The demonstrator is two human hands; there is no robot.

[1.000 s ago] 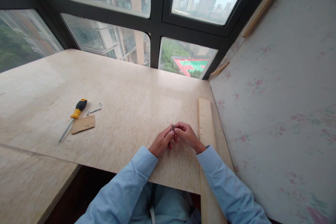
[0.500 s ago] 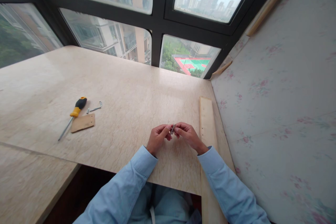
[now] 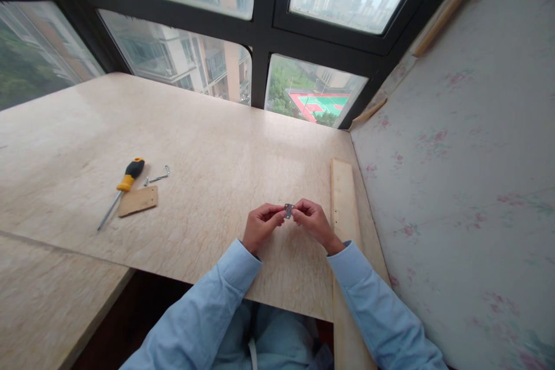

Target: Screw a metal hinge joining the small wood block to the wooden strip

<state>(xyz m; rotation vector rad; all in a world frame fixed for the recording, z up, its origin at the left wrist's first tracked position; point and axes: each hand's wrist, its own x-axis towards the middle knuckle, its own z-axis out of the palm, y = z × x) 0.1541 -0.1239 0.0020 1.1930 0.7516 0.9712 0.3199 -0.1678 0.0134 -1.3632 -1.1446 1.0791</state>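
The left hand (image 3: 261,226) and right hand (image 3: 314,222) pinch a small metal plate (image 3: 288,211) between them, over the bench's (image 3: 208,196) near right side, left of a wooden board (image 3: 342,191). Its broader face has just turned into view, suggesting reorienting, not fastening.
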